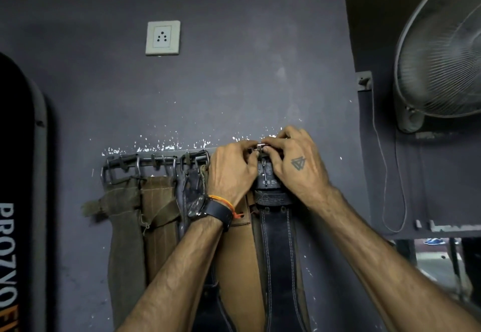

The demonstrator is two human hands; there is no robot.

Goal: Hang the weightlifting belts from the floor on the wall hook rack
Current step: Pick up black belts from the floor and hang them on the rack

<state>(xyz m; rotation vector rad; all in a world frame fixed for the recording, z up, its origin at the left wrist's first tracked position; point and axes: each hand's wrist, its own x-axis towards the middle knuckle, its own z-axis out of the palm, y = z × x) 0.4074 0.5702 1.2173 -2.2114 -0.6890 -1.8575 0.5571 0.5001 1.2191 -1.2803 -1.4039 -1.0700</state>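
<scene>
A grey metal hook rack [156, 156] runs along the dark wall. A black leather belt [279, 248] with white stitching hangs at the rack's right end. Its buckle end is pinched at the rack by both hands. My left hand [231, 173] grips the buckle from the left and my right hand [296, 165] grips it from the right, fingertips meeting over a metal piece. A tan leather belt [239, 266] hangs just left of the black one, partly behind my left forearm. Further left hang two olive-brown fabric belts [125, 227] and a dark belt [191, 183].
A white wall socket [162, 38] sits above the rack. A wall fan [442, 53] with a dangling cord juts out at the right. A black punching bag [15, 188] stands at the far left. A dark shelf edge [442, 227] lies at lower right.
</scene>
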